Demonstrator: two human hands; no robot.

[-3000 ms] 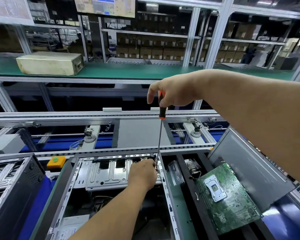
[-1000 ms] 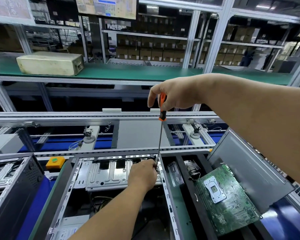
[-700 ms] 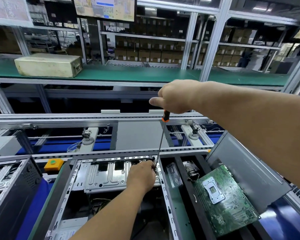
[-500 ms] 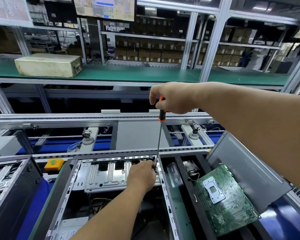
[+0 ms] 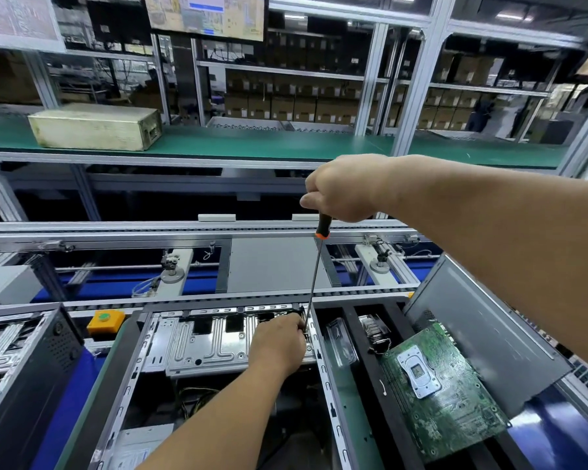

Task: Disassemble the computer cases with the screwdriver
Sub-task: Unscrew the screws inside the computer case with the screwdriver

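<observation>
- Head view: the right hand (image 5: 343, 188) is raised over the work area, fingers curled round the black-and-orange handle of the screwdriver (image 5: 314, 276).
- The shaft runs steeply down; its tip meets the far right corner of the open computer case (image 5: 190, 337), at the silver drive bracket (image 5: 211, 344).
- The left hand (image 5: 279, 340) rests inside the case with fingers bent at the tip; whether they pinch anything cannot be told.
- Right of the case, a green motherboard (image 5: 445, 398) lies against a tilted grey panel (image 5: 482, 330).
- A second case (image 5: 21, 361) sits at left, beside a yellow button box (image 5: 105, 322).
- A beige box (image 5: 94, 126) stands on the upper green shelf (image 5: 269, 144).
</observation>
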